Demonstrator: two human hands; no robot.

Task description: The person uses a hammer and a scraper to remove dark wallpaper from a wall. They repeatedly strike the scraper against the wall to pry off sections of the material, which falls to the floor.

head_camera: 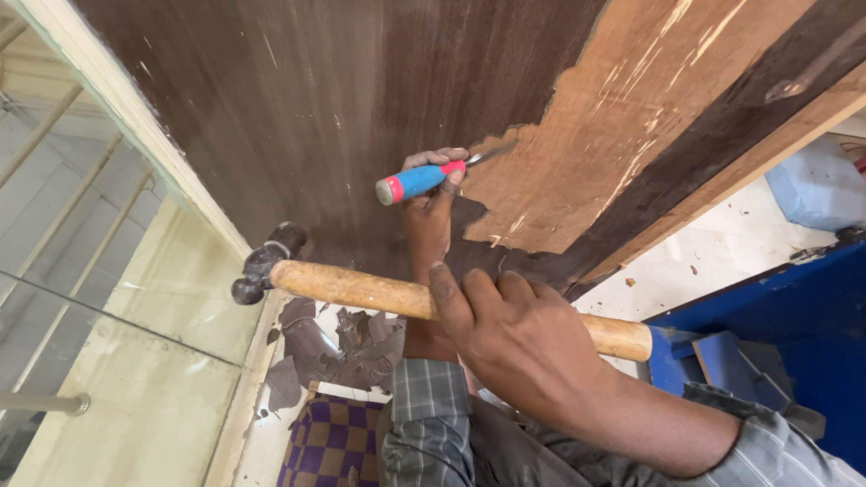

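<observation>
The left hand's fingers (433, 162) are closed around the blue-and-red handle of a chisel (424, 179), whose long axis runs left to right with the blade tip set under the ragged edge of the dark veneer (298, 99), bare wood (577, 171) to its right. The right hand (519, 338) grips a wooden-handled hammer (361, 290), its head (266, 263) below-left of the chisel's butt, open space between; peeled scraps (334, 347) lie below.
</observation>
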